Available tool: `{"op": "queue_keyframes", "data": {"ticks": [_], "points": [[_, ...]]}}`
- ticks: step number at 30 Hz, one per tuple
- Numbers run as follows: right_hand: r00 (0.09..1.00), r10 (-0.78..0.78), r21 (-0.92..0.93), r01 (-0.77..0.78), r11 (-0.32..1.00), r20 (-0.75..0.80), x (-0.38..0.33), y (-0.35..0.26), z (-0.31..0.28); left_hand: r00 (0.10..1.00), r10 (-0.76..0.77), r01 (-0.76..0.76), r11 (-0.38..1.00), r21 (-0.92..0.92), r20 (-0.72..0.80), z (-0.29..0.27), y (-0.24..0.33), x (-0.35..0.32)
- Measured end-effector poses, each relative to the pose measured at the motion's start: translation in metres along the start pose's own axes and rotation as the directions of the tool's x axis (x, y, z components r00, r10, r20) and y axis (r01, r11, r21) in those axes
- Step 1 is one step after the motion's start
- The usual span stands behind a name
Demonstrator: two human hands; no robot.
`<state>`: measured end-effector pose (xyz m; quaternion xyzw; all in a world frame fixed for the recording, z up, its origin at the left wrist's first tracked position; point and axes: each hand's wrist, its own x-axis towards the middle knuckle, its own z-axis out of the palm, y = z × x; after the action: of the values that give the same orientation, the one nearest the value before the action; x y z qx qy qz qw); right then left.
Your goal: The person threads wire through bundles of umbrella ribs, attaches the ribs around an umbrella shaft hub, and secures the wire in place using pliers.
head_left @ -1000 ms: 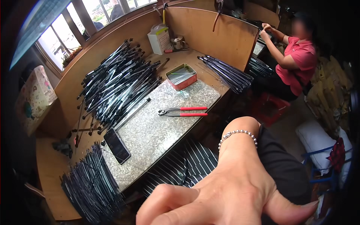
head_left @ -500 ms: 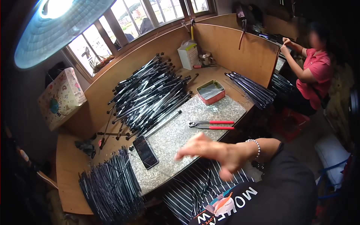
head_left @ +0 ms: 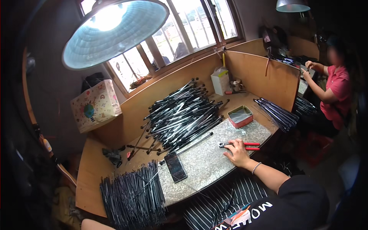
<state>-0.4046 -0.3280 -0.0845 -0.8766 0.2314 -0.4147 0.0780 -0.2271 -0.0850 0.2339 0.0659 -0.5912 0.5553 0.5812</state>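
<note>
My right hand (head_left: 237,152) lies palm down on the grey stone slab (head_left: 207,163), its fingers apart and resting across the red-handled pliers (head_left: 249,145) near their joint. The hand does not lift the pliers. A black phone (head_left: 175,166) lies flat on the slab to the left of the hand. A red metal tin (head_left: 240,116) stands behind it. My left hand is out of sight; only a sliver of skin (head_left: 92,225) shows at the bottom edge.
A big heap of black rods (head_left: 180,115) fills the back of the wooden bench. Thin black rods (head_left: 132,193) lie front left, and another bundle (head_left: 278,113) far right. A wooden partition (head_left: 264,76) separates a seated person in red (head_left: 337,92). A lamp (head_left: 111,30) hangs overhead.
My right hand has dropped away from the camera to the slab and now lies on the pliers. The view has tilted up, showing the lamp and windows.
</note>
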Motion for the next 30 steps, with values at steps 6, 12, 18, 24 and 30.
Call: {"op": "queue_keyframes", "data": {"ticks": [6,12,18,24,30], "points": [[0.998,0.055,-0.003,-0.055,0.998,0.023,-0.001,0.005,0.003,0.997,0.068,-0.07,0.996,0.063,0.024,-0.017,0.0,0.008],[0.997,0.077,0.004,-0.077,0.997,0.023,0.0,0.006,0.005,0.993,0.1,-0.104,0.991,0.083,0.057,-0.018,-0.005,0.003],[0.996,0.089,0.027,-0.09,0.996,0.025,-0.004,0.008,0.002,0.992,0.11,-0.113,0.991,0.065,0.056,-0.004,-0.008,-0.013],[0.994,0.092,0.039,-0.094,0.995,0.054,-0.005,0.009,0.005,0.996,0.067,-0.07,0.996,0.063,0.052,0.009,-0.001,-0.038],[0.997,0.072,0.061,-0.074,0.995,0.034,0.002,0.009,0.003,0.985,-0.122,0.1,0.981,0.168,0.123,-0.01,0.06,-0.064]]}}
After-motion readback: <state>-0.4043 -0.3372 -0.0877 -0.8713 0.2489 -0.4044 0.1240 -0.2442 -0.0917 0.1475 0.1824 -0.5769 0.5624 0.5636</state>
